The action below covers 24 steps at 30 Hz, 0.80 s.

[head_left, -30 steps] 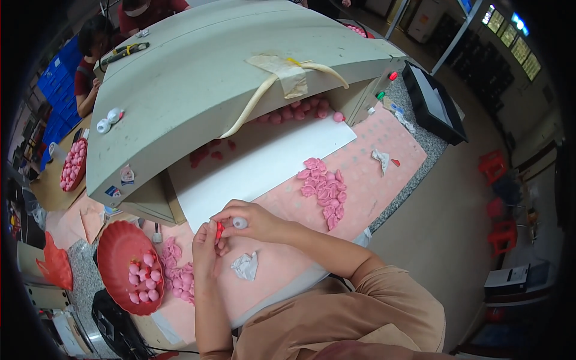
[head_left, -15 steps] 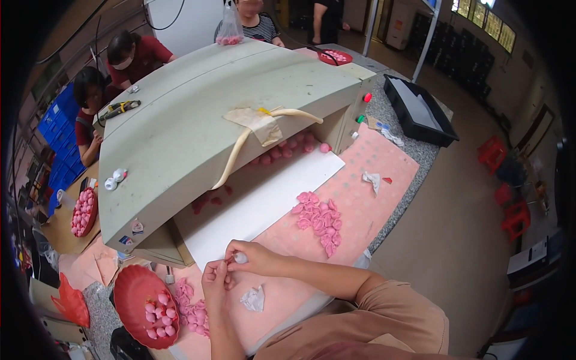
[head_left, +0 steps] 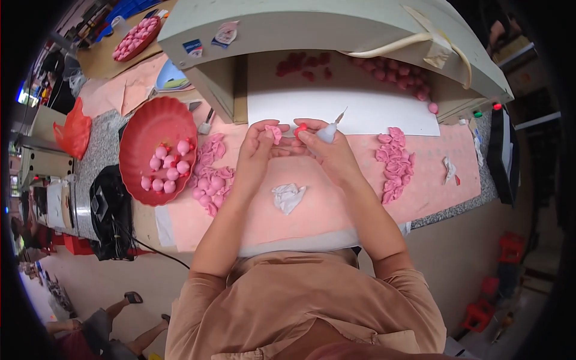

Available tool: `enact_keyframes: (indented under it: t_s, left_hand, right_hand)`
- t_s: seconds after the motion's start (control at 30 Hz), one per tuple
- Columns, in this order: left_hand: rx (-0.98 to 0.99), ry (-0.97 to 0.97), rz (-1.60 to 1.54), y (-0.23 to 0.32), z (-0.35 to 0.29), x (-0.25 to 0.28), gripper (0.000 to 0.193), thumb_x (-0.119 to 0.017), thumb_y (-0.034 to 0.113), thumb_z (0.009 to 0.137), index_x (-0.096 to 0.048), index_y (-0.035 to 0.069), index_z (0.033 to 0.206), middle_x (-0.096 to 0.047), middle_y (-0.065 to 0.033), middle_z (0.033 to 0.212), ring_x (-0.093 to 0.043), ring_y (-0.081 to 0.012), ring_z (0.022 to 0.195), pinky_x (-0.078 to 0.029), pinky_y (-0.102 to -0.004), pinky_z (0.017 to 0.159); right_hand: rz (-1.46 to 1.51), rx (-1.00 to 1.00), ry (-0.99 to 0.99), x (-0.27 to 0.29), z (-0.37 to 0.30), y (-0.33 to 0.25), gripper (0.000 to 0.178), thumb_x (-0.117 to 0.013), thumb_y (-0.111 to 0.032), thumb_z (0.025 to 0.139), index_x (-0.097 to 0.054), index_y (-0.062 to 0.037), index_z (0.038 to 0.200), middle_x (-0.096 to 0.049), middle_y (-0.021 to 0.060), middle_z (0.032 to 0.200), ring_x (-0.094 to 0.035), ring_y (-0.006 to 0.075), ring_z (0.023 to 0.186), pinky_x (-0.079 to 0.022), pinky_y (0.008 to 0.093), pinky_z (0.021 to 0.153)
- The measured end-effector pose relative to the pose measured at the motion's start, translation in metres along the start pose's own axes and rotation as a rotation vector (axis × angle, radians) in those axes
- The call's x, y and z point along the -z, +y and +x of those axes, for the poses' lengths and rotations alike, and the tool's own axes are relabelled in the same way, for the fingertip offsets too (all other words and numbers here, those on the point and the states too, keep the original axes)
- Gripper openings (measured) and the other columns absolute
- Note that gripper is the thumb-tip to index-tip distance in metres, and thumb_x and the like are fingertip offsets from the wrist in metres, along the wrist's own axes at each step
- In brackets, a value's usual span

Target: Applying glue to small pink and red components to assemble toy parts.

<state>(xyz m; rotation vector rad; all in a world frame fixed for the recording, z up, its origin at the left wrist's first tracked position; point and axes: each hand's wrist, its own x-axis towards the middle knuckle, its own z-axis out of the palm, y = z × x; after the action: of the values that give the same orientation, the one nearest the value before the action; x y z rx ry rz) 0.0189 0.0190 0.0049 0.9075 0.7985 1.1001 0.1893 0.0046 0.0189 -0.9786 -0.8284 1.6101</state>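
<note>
Beige floor (head_left: 447,255); red stools (head_left: 511,247) at right; speckled worktop (head_left: 99,153).

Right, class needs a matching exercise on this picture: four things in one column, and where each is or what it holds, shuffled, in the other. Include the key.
Things
1. needle-tipped bottle
2. thin pink piece
3. crumpled white paper
4. scalloped red bowl

Places and states
A. lying between the forearms
B. in the right hand
C. holding pink balls
D. in the left hand

Pairs: 1-B, 2-D, 3-A, 4-C
</note>
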Motion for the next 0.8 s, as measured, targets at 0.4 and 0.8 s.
enact_keyframes:
  t_s: [0.4, 0.8]
  left_hand:
    - [-0.275, 0.091, 0.848, 0.001, -0.019, -0.001, 0.021, -0.049, 0.012, 0.096, -0.049, 0.0, 0.113, -0.063, -0.0188, 0.082, -0.065, -0.0267, 0.075, -0.049, -0.0346, 0.065]
    - [-0.346, 0.008, 1.054, 0.001, -0.013, -0.001, 0.022, -0.047, 0.018, 0.097, -0.054, -0.002, 0.089, -0.056, -0.0192, 0.082, -0.056, -0.034, 0.076, -0.044, -0.0408, 0.068]
  right_hand:
    - [-0.247, 0.072, 0.004, -0.016, -0.004, 0.019, 0.028, -0.06, -0.007, 0.09, -0.057, 0.0047, 0.116, -0.065, 0.0095, 0.1, -0.063, 0.0132, 0.088, -0.053, 0.0259, 0.079]
    - [-0.195, 0.003, -0.06, -0.001, 0.001, 0.015, 0.022, -0.061, -0.012, 0.091, -0.062, 0.0004, 0.109, -0.065, 0.0051, 0.094, -0.061, 0.0096, 0.081, -0.051, 0.0241, 0.073]
